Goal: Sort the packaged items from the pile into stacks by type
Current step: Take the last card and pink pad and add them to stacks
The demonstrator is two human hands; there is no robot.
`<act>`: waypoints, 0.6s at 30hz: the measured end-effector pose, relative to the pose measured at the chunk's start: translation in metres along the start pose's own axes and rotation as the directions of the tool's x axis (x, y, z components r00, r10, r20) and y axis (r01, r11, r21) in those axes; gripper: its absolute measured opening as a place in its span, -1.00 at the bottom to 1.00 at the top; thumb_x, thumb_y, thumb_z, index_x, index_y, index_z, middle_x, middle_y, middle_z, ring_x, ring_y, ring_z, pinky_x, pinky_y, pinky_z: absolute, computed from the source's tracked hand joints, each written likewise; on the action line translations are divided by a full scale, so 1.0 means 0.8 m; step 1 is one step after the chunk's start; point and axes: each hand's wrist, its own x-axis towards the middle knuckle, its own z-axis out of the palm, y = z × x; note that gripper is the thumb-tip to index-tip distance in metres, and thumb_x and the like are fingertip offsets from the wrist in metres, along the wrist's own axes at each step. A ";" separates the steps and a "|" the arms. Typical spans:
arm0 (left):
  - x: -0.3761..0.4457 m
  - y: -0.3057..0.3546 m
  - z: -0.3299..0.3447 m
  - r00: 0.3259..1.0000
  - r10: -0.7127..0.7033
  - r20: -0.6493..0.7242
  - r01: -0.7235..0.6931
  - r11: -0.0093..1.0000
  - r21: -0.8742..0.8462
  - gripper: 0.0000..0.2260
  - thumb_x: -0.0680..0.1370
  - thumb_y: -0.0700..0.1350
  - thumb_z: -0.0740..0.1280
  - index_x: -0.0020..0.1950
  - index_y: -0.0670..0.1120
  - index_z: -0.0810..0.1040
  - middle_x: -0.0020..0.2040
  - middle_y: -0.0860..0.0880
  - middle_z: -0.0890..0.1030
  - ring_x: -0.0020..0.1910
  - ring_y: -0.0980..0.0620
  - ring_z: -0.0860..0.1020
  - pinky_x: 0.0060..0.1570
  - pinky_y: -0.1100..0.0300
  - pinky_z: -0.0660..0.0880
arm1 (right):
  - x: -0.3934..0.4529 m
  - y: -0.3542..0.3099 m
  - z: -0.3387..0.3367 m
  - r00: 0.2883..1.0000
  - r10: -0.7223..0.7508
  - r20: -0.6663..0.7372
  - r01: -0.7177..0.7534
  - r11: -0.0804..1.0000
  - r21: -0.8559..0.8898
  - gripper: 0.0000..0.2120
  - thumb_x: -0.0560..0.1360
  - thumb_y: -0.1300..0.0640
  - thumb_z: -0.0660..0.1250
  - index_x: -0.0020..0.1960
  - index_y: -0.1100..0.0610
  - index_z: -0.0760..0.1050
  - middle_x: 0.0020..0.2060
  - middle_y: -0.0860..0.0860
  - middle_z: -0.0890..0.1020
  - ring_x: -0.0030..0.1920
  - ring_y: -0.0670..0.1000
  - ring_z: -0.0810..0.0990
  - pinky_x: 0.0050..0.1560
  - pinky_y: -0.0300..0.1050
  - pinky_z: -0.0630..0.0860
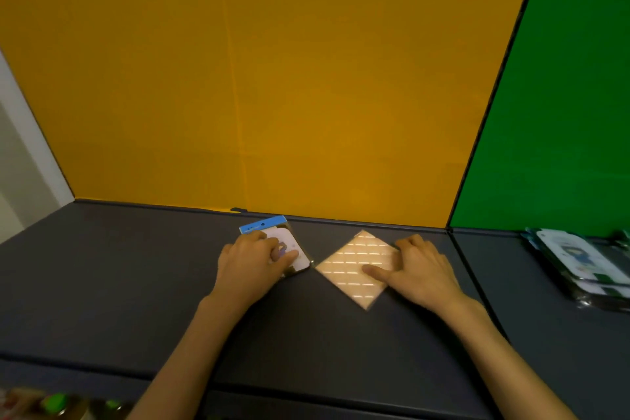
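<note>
A packet with a blue header card and a white item inside (293,249) lies on the dark grey table near the orange back wall. My left hand (252,262) lies over its left part, fingers curled onto it and thumb across the white item. To its right lies a square beige packet with rows of small strips (351,269), turned like a diamond. My right hand (419,269) holds its right corner, thumb pressed flat on top and fingers curled behind the edge.
A pile of white and green packaged items (579,262) lies at the far right on the neighbouring table section. Blurred colourful items (58,402) show at the bottom left corner. Orange and green panels wall in the back of the grey table (136,283).
</note>
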 end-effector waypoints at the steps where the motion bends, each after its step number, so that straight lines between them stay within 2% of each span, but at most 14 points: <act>1: -0.002 -0.001 0.000 0.999 -0.040 0.017 0.040 0.999 0.038 -0.39 0.49 0.47 0.05 0.19 0.07 0.58 0.28 0.00 0.54 0.23 -0.01 0.48 0.16 -0.01 0.47 | -0.002 -0.003 0.001 1.000 0.016 0.026 -0.016 1.000 -0.003 -0.09 0.25 -0.62 0.17 0.29 0.07 0.45 0.23 0.03 0.46 0.26 0.11 0.42 0.20 0.12 0.44; 3: -0.007 -0.003 0.001 0.977 -0.199 0.071 0.195 0.979 0.060 -0.15 0.35 0.60 0.03 0.38 0.03 0.43 0.38 -0.06 0.45 0.34 -0.08 0.40 0.28 -0.07 0.37 | -0.006 -0.008 0.004 0.998 0.040 0.048 -0.040 0.999 0.001 0.02 0.15 -0.67 0.17 0.28 0.09 0.42 0.24 0.02 0.42 0.27 0.10 0.39 0.21 0.10 0.42; 5: -0.012 -0.004 0.000 0.928 -0.351 0.122 0.353 0.936 0.005 0.09 0.21 0.68 0.02 0.49 -0.07 0.28 0.44 -0.12 0.37 0.42 -0.13 0.32 0.35 -0.13 0.29 | -0.009 -0.009 0.009 0.998 0.059 0.032 -0.061 0.997 0.050 0.09 0.06 -0.69 0.19 0.28 0.11 0.40 0.24 0.02 0.39 0.27 0.08 0.36 0.22 0.05 0.41; 7: -0.011 -0.005 0.002 0.908 -0.392 0.150 0.397 0.918 -0.005 0.16 0.18 0.70 0.02 0.50 -0.11 0.27 0.46 -0.14 0.34 0.45 -0.16 0.28 0.37 -0.15 0.25 | -0.011 -0.008 0.014 0.996 0.084 0.021 -0.086 0.988 0.130 0.14 0.01 -0.70 0.20 0.28 0.13 0.39 0.24 0.02 0.36 0.28 0.07 0.32 0.26 -0.01 0.39; 10: -0.009 -0.004 0.010 0.911 -0.372 0.176 0.387 0.921 -0.056 0.10 0.25 0.65 0.08 0.54 -0.11 0.24 0.50 -0.14 0.30 0.48 -0.17 0.23 0.42 -0.16 0.19 | -0.012 -0.005 0.019 0.992 0.126 0.014 -0.126 0.968 0.219 0.21 -0.04 -0.70 0.20 0.31 0.15 0.36 0.28 0.03 0.33 0.33 0.06 0.28 0.31 -0.04 0.34; 13: -0.003 -0.010 0.014 0.914 -0.354 0.197 0.390 0.901 -0.188 -0.02 0.30 0.56 0.25 0.54 -0.02 0.26 0.52 -0.11 0.29 0.51 -0.15 0.20 0.47 -0.15 0.12 | -0.011 -0.002 0.022 0.987 0.155 0.032 -0.158 0.955 0.253 0.25 -0.01 -0.67 0.26 0.39 0.20 0.30 0.38 0.06 0.26 0.43 0.09 0.18 0.40 -0.01 0.25; 16: 0.007 -0.023 0.014 0.903 -0.352 0.247 0.420 0.843 -0.336 -0.18 0.21 0.45 0.43 0.35 0.05 0.50 0.37 -0.06 0.50 0.38 -0.11 0.40 0.40 -0.17 0.29 | -0.010 -0.003 0.022 0.986 0.161 0.043 -0.167 0.950 0.263 0.25 -0.02 -0.68 0.25 0.39 0.18 0.33 0.39 0.05 0.26 0.45 0.09 0.16 0.41 -0.01 0.24; 18: 0.011 -0.027 0.012 0.896 -0.343 0.284 0.438 0.793 -0.423 -0.31 0.15 0.34 0.53 0.23 0.11 0.58 0.27 -0.02 0.58 0.31 -0.09 0.48 0.32 -0.16 0.39 | -0.010 -0.002 0.022 0.986 0.165 0.034 -0.168 0.945 0.279 0.16 -0.01 -0.65 0.30 0.33 0.13 0.36 0.31 0.03 0.32 0.40 0.07 0.22 0.36 -0.03 0.28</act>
